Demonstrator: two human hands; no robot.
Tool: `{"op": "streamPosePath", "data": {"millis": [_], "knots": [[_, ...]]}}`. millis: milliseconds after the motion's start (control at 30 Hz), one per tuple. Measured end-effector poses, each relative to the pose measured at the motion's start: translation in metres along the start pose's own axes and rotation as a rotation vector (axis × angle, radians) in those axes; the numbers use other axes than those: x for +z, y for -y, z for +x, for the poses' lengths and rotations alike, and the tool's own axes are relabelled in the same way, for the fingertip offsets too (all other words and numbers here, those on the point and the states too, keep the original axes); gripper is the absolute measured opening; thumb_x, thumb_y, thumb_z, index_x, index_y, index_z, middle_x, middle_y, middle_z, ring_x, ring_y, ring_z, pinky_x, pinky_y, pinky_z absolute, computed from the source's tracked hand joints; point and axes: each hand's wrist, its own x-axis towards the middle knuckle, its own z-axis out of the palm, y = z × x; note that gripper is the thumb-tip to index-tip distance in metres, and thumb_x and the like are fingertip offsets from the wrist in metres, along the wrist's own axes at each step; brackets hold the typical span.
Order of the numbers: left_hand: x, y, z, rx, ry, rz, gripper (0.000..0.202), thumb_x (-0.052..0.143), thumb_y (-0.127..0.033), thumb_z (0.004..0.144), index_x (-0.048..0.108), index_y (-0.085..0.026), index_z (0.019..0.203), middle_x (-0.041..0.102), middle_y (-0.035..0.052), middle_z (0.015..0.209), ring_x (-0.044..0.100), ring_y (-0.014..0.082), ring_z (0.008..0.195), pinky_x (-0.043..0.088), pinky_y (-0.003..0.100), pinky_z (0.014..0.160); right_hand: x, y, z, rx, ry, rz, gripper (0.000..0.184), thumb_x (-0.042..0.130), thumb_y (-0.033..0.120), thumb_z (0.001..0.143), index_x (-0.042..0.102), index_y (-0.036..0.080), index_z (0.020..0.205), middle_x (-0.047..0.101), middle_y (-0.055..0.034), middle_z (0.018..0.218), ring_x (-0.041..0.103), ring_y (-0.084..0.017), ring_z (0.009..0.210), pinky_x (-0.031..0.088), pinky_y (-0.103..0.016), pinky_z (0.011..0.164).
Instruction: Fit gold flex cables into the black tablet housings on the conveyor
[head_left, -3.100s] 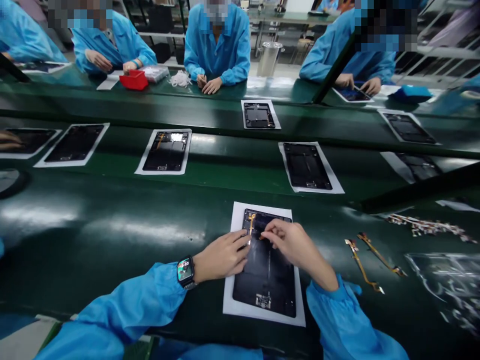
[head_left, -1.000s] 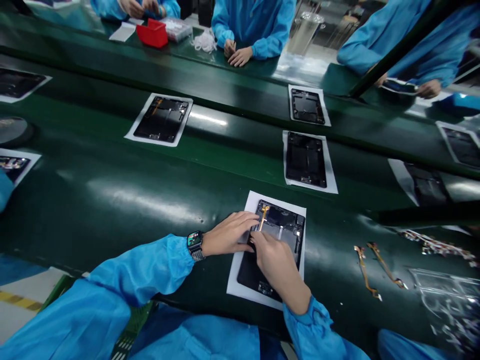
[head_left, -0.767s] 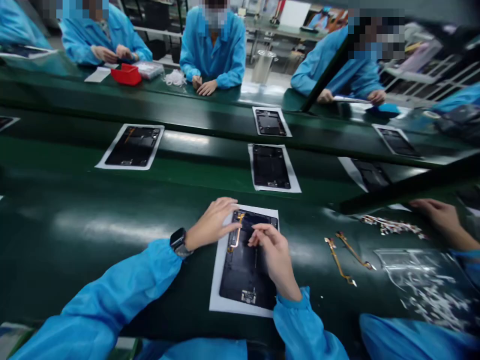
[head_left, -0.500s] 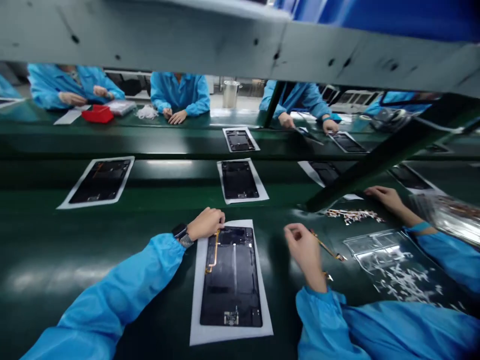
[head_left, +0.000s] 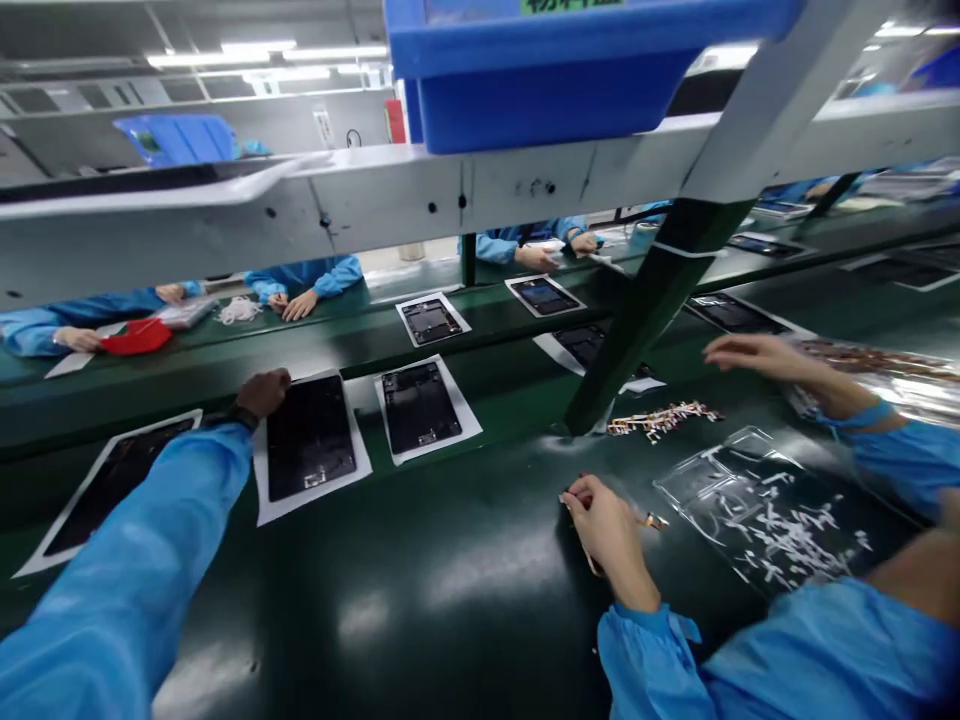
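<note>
My left hand (head_left: 261,394) reaches far forward, with fingers bent over the upper left edge of a black tablet panel (head_left: 311,440). Under this panel lies a white sheet (head_left: 351,425); whether the fingers pinch the sheet too cannot be told. Nearer the right, my right hand (head_left: 606,525) is closed in a pinch above the green table, on a thin flex cable (head_left: 590,562) that is mostly hidden by the hand. Just beyond that hand, the gold end of a cable (head_left: 652,520) shows. Another black panel (head_left: 427,400) rests right of the one at my left hand.
A green post (head_left: 637,320) rises beyond my right hand, near a pile of small flex cables (head_left: 664,420). A clear tray (head_left: 720,490) and white scraps (head_left: 795,535) lie right. Another person's hand (head_left: 765,358) is there. A grey beam (head_left: 420,195) crosses above, carrying a blue bin (head_left: 540,100).
The panel in front of me has moved forward and left with my left hand, to beside the other panels. The view has tilted up and turned. My right hand stays low at the right.
</note>
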Motion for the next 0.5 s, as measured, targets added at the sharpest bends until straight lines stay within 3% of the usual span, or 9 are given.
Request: {"op": "streamPosePath", "data": {"millis": [67, 133, 267, 367, 500], "knots": [[0.003, -0.01, 0.009, 0.015, -0.015, 0.056, 0.025, 0.05, -0.029, 0.089, 0.052, -0.015, 0.069, 0.052, 0.0015, 0.061, 0.059, 0.0214, 0.075, 0.043, 0.034, 0.076, -0.002, 0.004, 0.0, -0.007, 0.012, 0.105, 0.009, 0.055, 0.03, 0.077, 0.06, 0.022, 0.076, 0.067, -0.002, 0.065, 0.064, -0.021, 0.062, 0.042, -0.03, 0.059], [0.021, -0.032, 0.008, 0.09, 0.007, 0.091, 0.025, 0.05, -0.032, 0.091, 0.055, -0.012, 0.076, 0.059, 0.0042, 0.072, 0.06, 0.0216, 0.084, 0.044, 0.034, 0.082, -0.005, 0.01, 0.0, -0.014, 0.03, 0.212, 0.015, 0.055, 0.033, 0.077, 0.064, 0.021, 0.08, 0.07, -0.0035, 0.07, 0.066, -0.023, 0.067, 0.046, -0.032, 0.064], [0.075, -0.099, -0.023, 0.391, 0.171, 0.093, 0.022, 0.058, -0.034, 0.089, 0.061, -0.013, 0.094, 0.064, 0.0074, 0.105, 0.06, 0.019, 0.097, 0.045, 0.028, 0.089, -0.01, 0.024, -0.003, -0.046, 0.096, 0.354, 0.023, 0.059, 0.041, 0.078, 0.067, 0.02, 0.078, 0.073, -0.0066, 0.075, 0.068, -0.024, 0.07, 0.049, -0.035, 0.068], [0.107, -0.143, -0.051, 0.568, 0.27, 0.12, 0.019, 0.066, -0.027, 0.081, 0.061, -0.016, 0.096, 0.063, 0.0071, 0.106, 0.06, 0.0216, 0.101, 0.046, 0.03, 0.092, -0.009, 0.031, -0.007, -0.066, 0.117, 0.425, 0.027, 0.063, 0.045, 0.078, 0.065, 0.019, 0.076, 0.071, -0.0065, 0.072, 0.066, -0.022, 0.064, 0.049, -0.033, 0.061], [0.117, -0.168, -0.073, 0.602, 0.274, 0.199, 0.016, 0.054, -0.011, 0.085, 0.059, -0.012, 0.1, 0.061, 0.0159, 0.108, 0.06, 0.0272, 0.101, 0.049, 0.039, 0.088, -0.003, 0.036, -0.012, -0.111, 0.141, 0.507, 0.033, 0.065, 0.05, 0.078, 0.066, 0.017, 0.084, 0.071, -0.0065, 0.072, 0.065, -0.022, 0.065, 0.049, -0.032, 0.059]]}}
